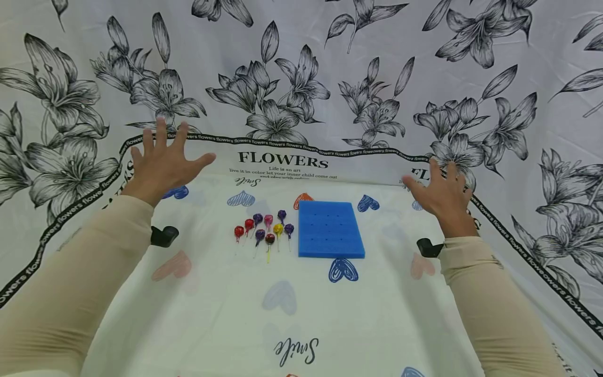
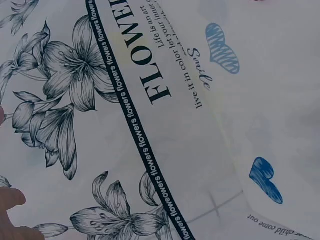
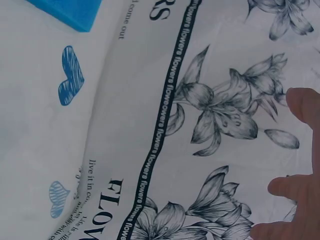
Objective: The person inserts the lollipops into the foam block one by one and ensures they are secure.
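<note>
Both hands are raised with fingers spread, holding nothing. In the head view the left hand [image 1: 165,165] is at the upper left, beyond a group of lollipops; the right hand [image 1: 443,199] is to the right of a flat blue foam block [image 1: 330,230]. The block has rows of small holes. Several wrapped lollipops, red, purple, pink and one yellow [image 1: 278,229], lie just left of it. Fingertips of the left hand [image 2: 15,215] show at the left wrist view's edge. The right wrist view shows fingers of the right hand [image 3: 300,170] and a corner of the blue block [image 3: 75,12].
A white cloth [image 1: 226,314] printed with hearts and lettering covers the table. Behind it hangs a floral cloth [image 1: 330,63] with a black lettered band. Dark straps or mounts [image 1: 165,236] show beside both wrists.
</note>
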{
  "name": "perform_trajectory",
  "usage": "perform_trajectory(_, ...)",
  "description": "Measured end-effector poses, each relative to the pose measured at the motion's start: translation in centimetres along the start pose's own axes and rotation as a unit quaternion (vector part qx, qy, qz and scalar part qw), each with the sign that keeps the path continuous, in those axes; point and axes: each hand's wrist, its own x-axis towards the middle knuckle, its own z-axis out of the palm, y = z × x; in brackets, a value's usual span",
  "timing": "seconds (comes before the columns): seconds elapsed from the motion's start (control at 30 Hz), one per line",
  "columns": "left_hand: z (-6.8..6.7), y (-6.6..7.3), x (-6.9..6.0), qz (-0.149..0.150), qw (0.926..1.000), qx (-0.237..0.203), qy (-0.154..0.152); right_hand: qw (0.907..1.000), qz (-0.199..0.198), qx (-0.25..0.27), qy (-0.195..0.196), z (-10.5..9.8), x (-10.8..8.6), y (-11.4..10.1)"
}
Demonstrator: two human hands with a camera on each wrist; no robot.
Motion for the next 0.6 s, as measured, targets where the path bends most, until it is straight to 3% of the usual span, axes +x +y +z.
perform_trajectory(0.23,0.0,0.7,-0.5,0.013,0.9996,-0.009,0.025,0.9993,-0.023,0.006,0.028,-0.5,-0.2,-1.0)
perform_trajectory(0.6,-0.1,1.3,-0.9,0.024,0.9992,0.002,0.031,0.9963,-0.060,0.031,0.052,-0.5,-1.0,-2.2)
